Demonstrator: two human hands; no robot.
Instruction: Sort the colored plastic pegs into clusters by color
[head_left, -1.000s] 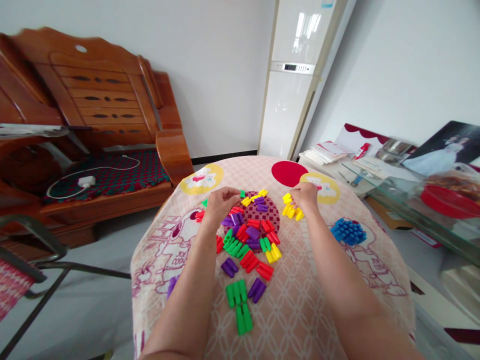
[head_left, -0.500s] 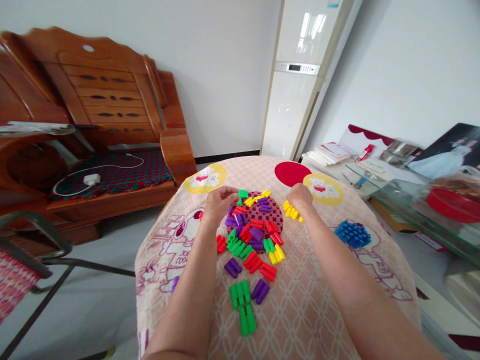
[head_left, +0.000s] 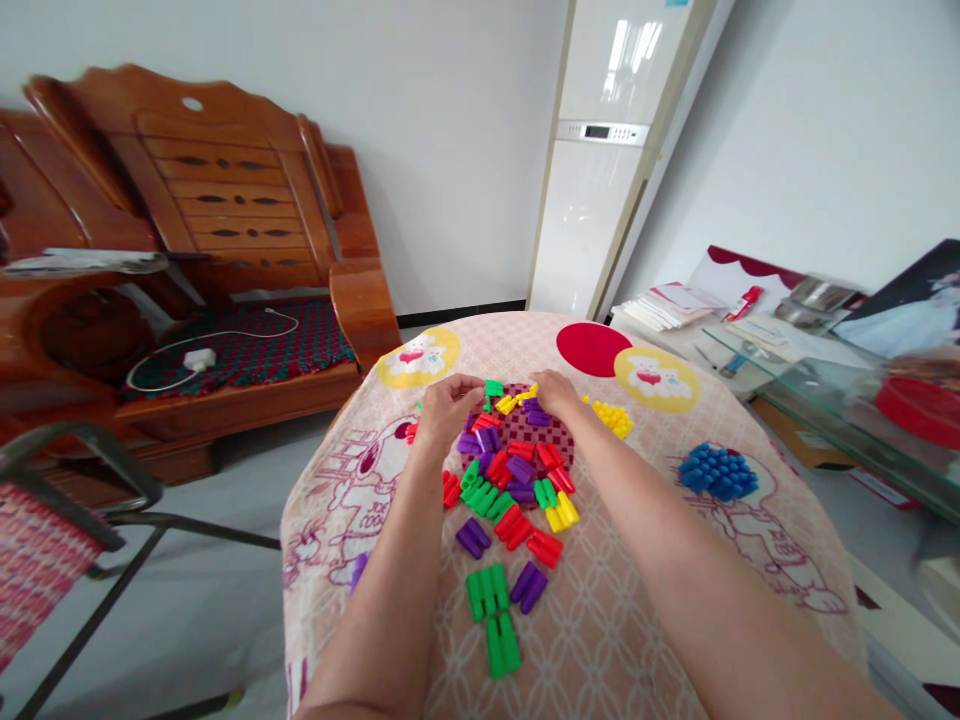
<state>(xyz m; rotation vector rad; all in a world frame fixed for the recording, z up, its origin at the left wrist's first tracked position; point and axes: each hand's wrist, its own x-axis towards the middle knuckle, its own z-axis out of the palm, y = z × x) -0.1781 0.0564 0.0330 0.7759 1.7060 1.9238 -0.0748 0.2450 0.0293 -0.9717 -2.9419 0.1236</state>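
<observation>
Yellow plastic tube-shaped pieces point(head_left: 528, 396) lie just left of our right hand point(head_left: 555, 393); our left hand point(head_left: 451, 406), narrowly curled, is beside a green plastic tube-shaped piece point(head_left: 494, 387). We cannot tell what either holds.

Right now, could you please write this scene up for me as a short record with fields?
Left hand: fingertips beside a green piece; grip unclear
Right hand: fingertips at a yellow piece; grip unclear
Mixed pile: red, purple, green and yellow, loosely spread
Yellow pile: right of the right hand, partly hidden by the arm
Blue pile: farther right, apart from the others
Surface: patterned cloth
Background: wooden bench at left
</observation>
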